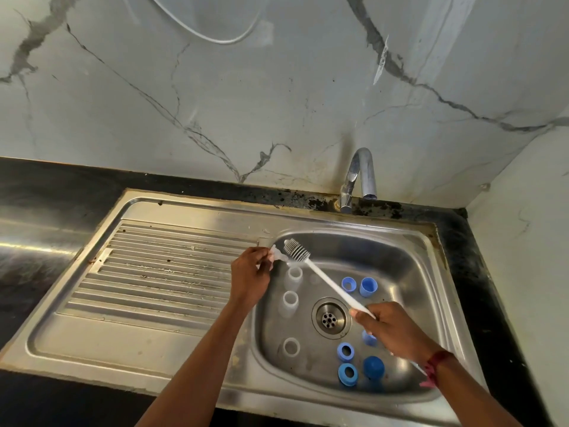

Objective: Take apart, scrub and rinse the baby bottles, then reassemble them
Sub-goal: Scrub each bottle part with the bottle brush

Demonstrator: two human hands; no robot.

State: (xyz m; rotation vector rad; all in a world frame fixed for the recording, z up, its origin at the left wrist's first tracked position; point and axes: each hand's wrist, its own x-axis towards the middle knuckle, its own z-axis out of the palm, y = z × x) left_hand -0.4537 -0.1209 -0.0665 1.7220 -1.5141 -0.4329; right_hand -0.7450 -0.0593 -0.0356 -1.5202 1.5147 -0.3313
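Note:
My left hand [249, 272] pinches a clear silicone teat [278, 256] over the sink's left rim. My right hand [391, 329] grips the white handle of a bottle brush [323, 278], whose bristled head [296, 247] lies against the teat. Three clear bottle bodies stand upright in the basin: one [294, 277], a second [290, 302] and a third [291, 348]. Blue collar rings [349, 285] [345, 351] [348, 374] and blue caps [368, 286] [373, 367] lie on the basin floor; another blue piece [368, 338] is partly hidden by my right hand.
The steel sink [437, 272] has a drain [329, 318] in the middle and a ribbed draining board [160, 272] to the left. A chrome tap [358, 180] stands behind the basin, with no water running. Black countertop [37, 186] surrounds the sink; marble wall behind.

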